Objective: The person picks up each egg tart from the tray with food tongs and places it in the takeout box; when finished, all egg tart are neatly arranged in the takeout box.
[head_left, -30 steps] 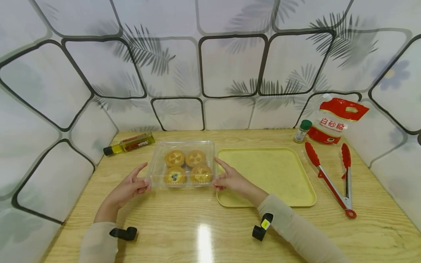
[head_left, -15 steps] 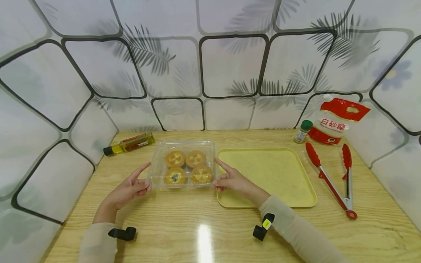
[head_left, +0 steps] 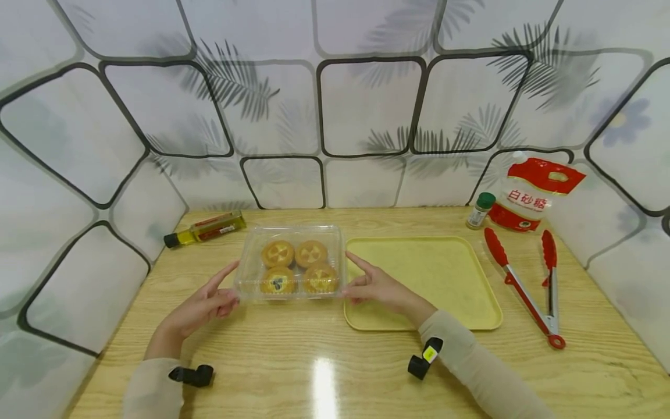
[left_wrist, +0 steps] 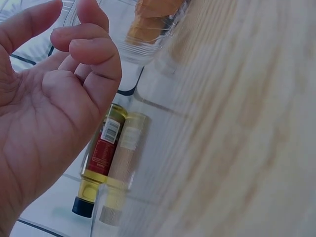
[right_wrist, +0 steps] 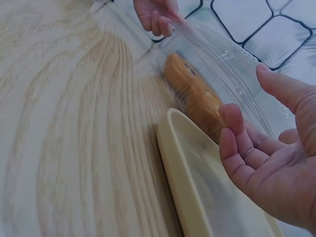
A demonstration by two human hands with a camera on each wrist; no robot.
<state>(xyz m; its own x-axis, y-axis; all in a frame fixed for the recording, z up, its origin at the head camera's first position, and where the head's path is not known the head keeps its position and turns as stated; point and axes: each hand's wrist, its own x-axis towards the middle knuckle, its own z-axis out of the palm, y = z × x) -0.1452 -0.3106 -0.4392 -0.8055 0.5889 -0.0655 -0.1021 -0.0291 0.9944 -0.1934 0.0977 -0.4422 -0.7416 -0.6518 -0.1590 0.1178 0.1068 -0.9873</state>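
A clear plastic box (head_left: 248,259) with several round golden tarts (head_left: 278,254) inside stands left of centre on the wooden table, its lid down. Dark berries top one tart at the front. My left hand (head_left: 201,302) is at the box's left side, index finger pointing along it and the other fingers loosely bent. On the opposite side, my right hand (head_left: 382,290) has its fingertips right at the box's edge, over the left part of a yellow tray (head_left: 434,285). In the right wrist view its fingers (right_wrist: 237,148) are loosely bent, with nothing pinched between them.
An oil bottle (head_left: 214,228) lies at the back left. Red-tipped tongs (head_left: 531,302) rest spread apart to the right of the tray. Behind them stand a green-capped spice jar (head_left: 480,212) and a red-and-white sugar bag (head_left: 528,195). Patterned walls (head_left: 371,105) close off the back and sides.
My left index finger has come in toward the box's side. My right hand has drawn slightly away to the right. The box has stayed practically in place.
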